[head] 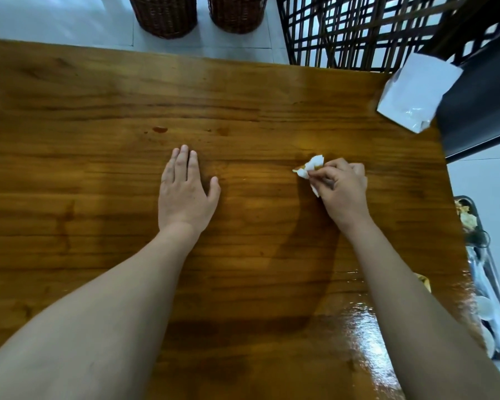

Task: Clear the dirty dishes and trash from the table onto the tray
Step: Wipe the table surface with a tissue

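Wooden table [243,96], my right hand [342,189] pinched a stained tissue [311,166] on it, left hand [184,192] lay flat mid-table, fingers straight

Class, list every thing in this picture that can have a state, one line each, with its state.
table: reddish spots at left.
left hand: flat on the table, fingers straight, empty.
right hand: pinching the napkin.
napkin: crumpled, orange-stained.
white bag: lying at the table's far right corner.
tray: beside the table's right edge, holding dirty items.

White napkin [311,168] (orange-stained), white bag [413,96], brown grained table [127,111] with red spots, dark woven baskets [165,15].
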A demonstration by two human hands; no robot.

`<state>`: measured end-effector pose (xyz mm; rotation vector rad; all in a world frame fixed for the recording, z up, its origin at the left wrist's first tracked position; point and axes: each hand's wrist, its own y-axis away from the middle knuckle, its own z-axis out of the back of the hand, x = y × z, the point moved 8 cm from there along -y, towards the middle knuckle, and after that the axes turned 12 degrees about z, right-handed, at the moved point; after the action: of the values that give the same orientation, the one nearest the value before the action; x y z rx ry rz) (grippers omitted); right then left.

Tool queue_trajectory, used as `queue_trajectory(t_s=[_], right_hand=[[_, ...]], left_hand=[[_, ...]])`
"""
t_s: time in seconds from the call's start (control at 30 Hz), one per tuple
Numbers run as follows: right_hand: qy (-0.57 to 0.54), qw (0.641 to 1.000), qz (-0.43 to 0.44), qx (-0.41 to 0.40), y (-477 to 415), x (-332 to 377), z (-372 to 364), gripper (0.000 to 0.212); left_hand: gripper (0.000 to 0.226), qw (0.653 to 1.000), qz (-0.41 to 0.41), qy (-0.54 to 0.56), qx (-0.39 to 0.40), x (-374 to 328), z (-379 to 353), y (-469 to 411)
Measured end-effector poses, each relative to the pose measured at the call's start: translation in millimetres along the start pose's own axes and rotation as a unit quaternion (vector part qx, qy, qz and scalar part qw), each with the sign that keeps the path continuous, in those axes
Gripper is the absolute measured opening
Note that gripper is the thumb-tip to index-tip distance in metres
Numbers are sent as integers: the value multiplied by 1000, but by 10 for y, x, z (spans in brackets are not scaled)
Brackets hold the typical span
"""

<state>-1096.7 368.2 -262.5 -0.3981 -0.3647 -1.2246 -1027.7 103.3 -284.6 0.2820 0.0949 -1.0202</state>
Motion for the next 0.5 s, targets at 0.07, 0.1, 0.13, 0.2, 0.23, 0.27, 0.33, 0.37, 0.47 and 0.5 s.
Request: queue_trajectory(t_s=[0.07, 0.1, 0.13, 0.2, 0.23, 0.27, 0.33, 0.37, 0.47, 0.5], right_hand=[[-4, 1000, -2, -5, 145, -80, 46, 19], [-7, 1000, -4, -7, 175, -111, 60, 19], [-12, 1000, -6, -9, 174, -128, 63, 18], [-24, 1000, -13, -13, 76, -149, 44, 17], [-32, 999, -22, -17, -3, -158, 27, 17], [-42, 998, -33, -23, -84, -172, 24, 16], [-57, 996, -50, -36, -200, -191, 11, 16], [-53, 996, -54, -36, -220, -193, 12, 16], [-44, 997, -51, -28, -109, -161, 19, 18], [-40, 998, -47, -25, -47, -151, 24, 18]], left_hand=[[66, 1000, 2, 5, 1, 3, -1, -5], [66, 1000, 3, 6, 2, 3, 2, -11], [66, 1000, 4, 5, 3, 7, 2, -12], [66, 1000, 4, 7, 3, 10, 3, -9], [66, 1000, 4, 9, 3, 13, 4, -10], [66, 1000, 4, 11, 4, 8, 2, -5], [67, 1000, 3, 8, 3, 13, -5, -2], [67, 1000, 3, 9, 2, 11, -9, -4], [67, 1000, 2, 9, 1, 8, -12, -5], [66, 1000, 2, 11, 1, 8, -10, -7]])
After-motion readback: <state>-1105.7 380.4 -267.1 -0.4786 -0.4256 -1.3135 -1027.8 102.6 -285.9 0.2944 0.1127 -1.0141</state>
